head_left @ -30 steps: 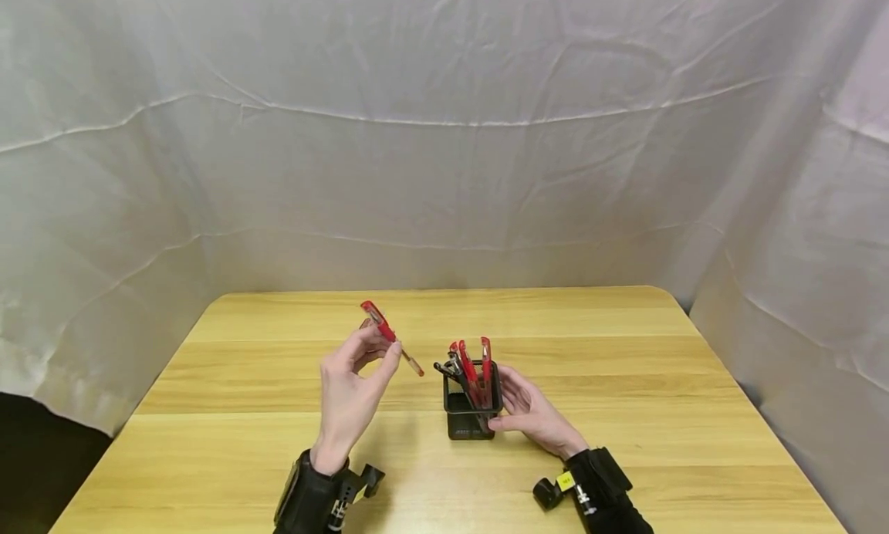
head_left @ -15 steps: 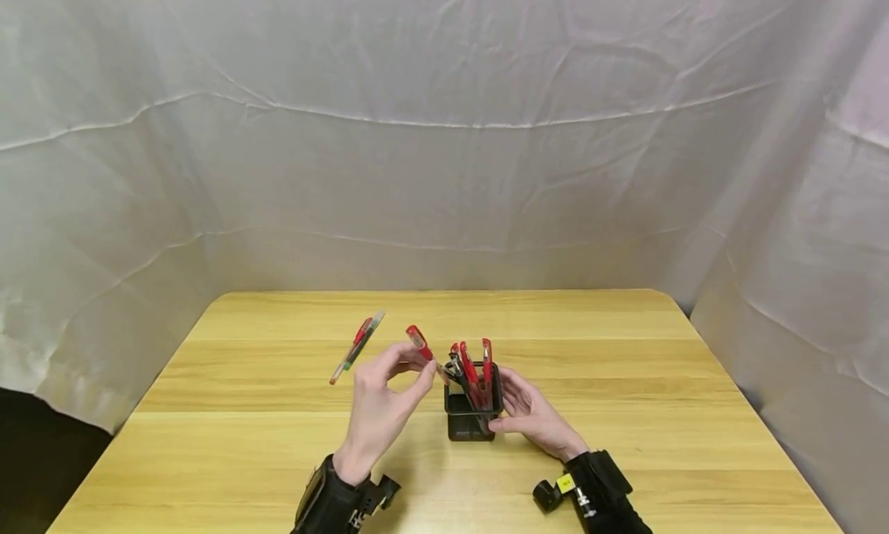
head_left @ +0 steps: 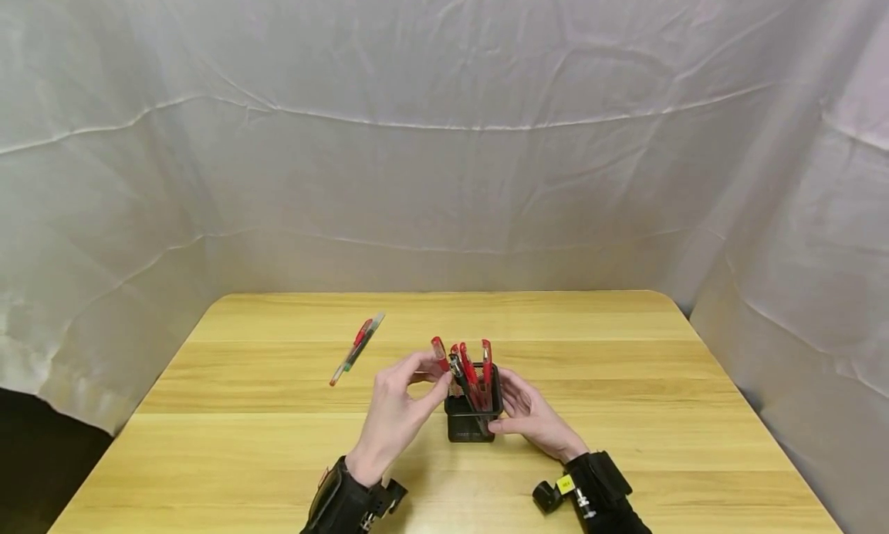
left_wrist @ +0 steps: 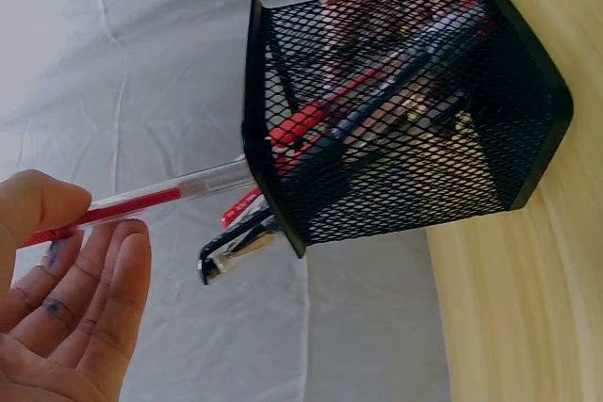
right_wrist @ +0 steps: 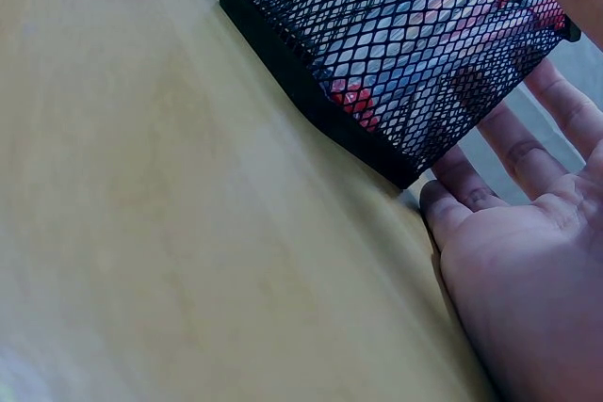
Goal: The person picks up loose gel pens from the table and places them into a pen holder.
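Observation:
Between thumb and fingers, my left hand (head_left: 396, 407) pinches a red-capped gel pen (head_left: 439, 352). In the left wrist view, the clear end of this pen (left_wrist: 203, 181) reaches the rim of the black mesh pen holder (left_wrist: 377, 138); exactly how deep it sits is hard to tell. The pen holder (head_left: 471, 428) stands upright on the table with several red pens (head_left: 487, 356) and a black pen (head_left: 458, 372) leaning in it. My right hand (head_left: 535, 418) grips its right side, thumb at the front and fingers behind, as the right wrist view also shows.
Two pens, one red (head_left: 359, 335) and one green-tipped (head_left: 363, 343), lie side by side toward the back left of the wooden table (head_left: 625, 380). Grey cloth (head_left: 444, 179) hangs behind and at both sides.
My left hand has moved right with the red pen, from left of the pen holder to its opening, and the pen now stands steeper. The two lying pens came into sight. The right hand stays put.

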